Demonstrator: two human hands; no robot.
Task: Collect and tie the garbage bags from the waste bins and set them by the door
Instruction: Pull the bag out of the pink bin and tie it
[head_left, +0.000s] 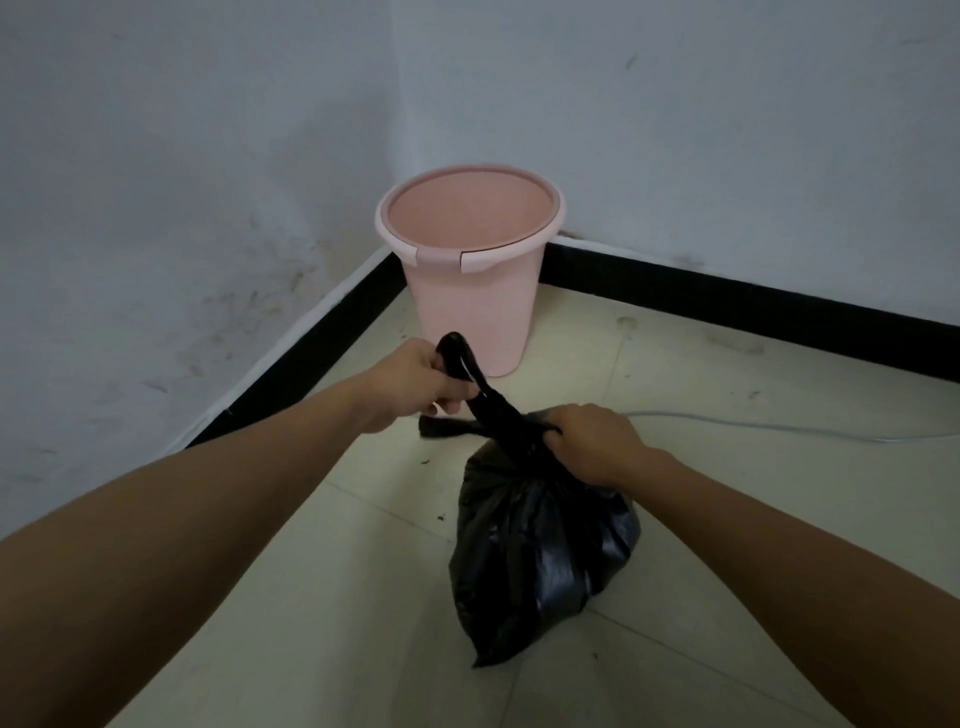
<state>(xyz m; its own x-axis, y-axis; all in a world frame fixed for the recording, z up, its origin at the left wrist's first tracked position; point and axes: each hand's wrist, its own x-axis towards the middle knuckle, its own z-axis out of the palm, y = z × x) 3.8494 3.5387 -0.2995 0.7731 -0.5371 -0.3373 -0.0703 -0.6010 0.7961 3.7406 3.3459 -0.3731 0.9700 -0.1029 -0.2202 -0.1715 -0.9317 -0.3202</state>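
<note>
Garbage bag (540, 561) was out of the pink bin (470, 291), on the floor; left hand (415, 382) and right hand (592, 441) gripped its neck ends, knot unfinished, door unseen.

Bare room corner, scuffed walls (156, 182), tiled floor (727, 374), black skirting (727, 301)

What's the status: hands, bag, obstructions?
Left hand grips handle loop of black garbage bag, right hand its neck. Bag on floor, out of pink bin. Pale cable beyond it.
</note>
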